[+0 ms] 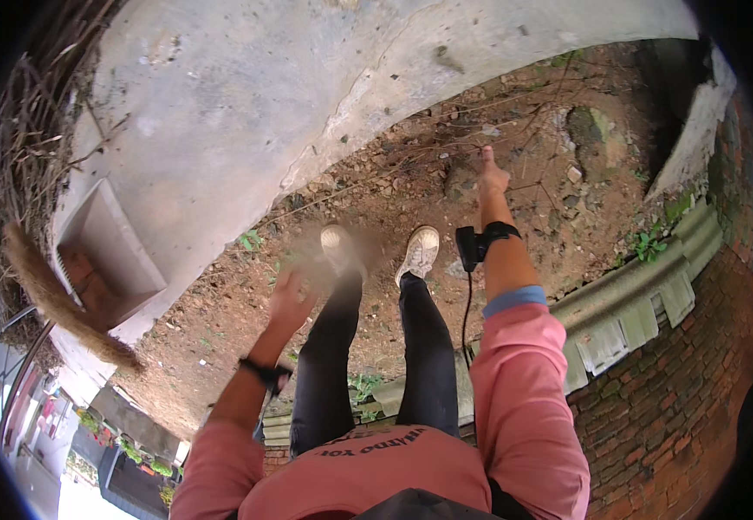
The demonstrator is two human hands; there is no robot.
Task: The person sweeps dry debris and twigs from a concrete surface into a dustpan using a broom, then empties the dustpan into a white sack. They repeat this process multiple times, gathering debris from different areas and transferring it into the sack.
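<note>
Beside my left shoe (339, 247), my left hand (291, 302) hangs over the bare earth, its fingers apart; a blur over the lens partly veils them, and I see nothing in its grasp. My right hand (493, 177) reaches forward above the stony soil (428, 175), near thin dry twigs (474, 140). One finger or thumb of it points away from me; the rest are partly hidden, and whether they hold anything is unclear. A black device is strapped on my right wrist (486, 242), with a cable running down. Another strapped device (271, 377) sits on my left wrist.
A plastered wall (233, 97) curves ahead, with a square opening (113, 260) at the left. Dry brush (25, 143) and a brown fibrous roll (68, 305) lie far left. Behind and right run grey corrugated sheets (610, 305) and a red brick surface (662, 403). Rocks (588, 133) stick up ahead.
</note>
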